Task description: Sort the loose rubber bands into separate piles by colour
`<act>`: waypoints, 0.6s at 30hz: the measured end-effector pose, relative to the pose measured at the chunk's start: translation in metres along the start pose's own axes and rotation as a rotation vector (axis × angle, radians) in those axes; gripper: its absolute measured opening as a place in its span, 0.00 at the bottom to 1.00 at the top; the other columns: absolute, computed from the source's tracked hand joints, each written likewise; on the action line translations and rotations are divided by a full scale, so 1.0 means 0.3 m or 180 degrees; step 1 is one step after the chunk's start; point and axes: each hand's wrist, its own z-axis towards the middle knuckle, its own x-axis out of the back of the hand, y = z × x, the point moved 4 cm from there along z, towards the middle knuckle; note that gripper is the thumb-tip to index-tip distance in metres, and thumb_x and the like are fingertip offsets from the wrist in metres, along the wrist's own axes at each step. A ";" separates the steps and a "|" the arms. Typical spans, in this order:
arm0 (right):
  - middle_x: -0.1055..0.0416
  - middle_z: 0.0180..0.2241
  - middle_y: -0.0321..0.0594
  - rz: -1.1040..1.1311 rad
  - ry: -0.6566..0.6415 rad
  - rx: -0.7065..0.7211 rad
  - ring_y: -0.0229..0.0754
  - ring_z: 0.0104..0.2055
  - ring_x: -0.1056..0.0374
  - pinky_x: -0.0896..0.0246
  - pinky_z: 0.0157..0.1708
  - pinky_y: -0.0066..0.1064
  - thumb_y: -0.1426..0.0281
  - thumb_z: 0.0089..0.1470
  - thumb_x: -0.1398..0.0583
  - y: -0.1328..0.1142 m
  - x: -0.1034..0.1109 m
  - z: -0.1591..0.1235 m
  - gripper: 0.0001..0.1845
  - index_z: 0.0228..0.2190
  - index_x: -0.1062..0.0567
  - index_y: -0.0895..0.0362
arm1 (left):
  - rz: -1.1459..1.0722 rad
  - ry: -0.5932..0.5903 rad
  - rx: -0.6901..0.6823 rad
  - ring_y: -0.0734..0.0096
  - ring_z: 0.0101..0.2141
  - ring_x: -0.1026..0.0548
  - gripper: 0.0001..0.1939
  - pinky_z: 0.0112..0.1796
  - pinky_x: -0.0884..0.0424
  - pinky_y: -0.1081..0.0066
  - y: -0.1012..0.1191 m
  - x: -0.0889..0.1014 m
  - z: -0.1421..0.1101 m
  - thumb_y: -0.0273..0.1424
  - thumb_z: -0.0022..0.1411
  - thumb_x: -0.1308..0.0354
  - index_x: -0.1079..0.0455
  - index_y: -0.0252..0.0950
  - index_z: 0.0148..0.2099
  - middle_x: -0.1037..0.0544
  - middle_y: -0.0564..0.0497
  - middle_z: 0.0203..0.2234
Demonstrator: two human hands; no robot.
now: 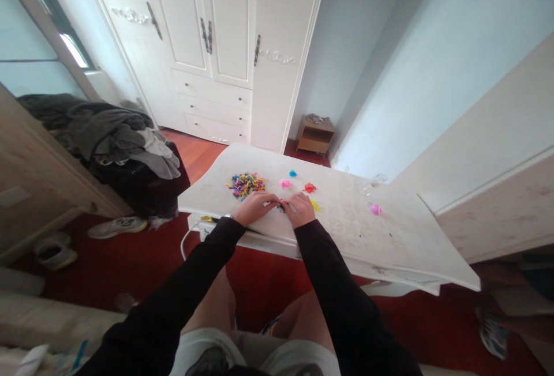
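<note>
Both hands are together over the near edge of the white table point(346, 214), left hand point(254, 207) and right hand point(302, 210) almost meeting, knuckles up. Fingers on both sides pinched narrow, tips closed on a small dark piece point(281, 202) between them. Piece sits just above the tabletop, near edge. Long axis looks roughly left-right, tip to tip; too small and covered to say which end points where. More dark stuff right under the fingertips, can't resolve it.

Around it: multicolored pile point(246, 184) of small strips just beyond the left hand, strips pointing every which way. Past the right hand, small separate clumps: blue point(293, 173), pink point(285, 183), red point(309, 188), yellow point(315, 206), the last just beside that hand. Purple-pink clump point(375, 209) well apart, farther right.
</note>
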 end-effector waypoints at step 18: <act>0.24 0.28 0.42 0.0168 0.0928 -0.0789 0.49 0.38 0.31 0.35 0.48 0.44 0.67 0.59 0.41 0.081 0.021 -0.012 0.11 0.25 0.24 0.53 | 0.0196 -0.0218 -0.0001 0.65 0.41 0.22 0.13 0.44 0.29 0.68 0.019 0.004 0.036 0.34 0.72 0.45 0.20 0.38 0.47 0.21 0.46 0.39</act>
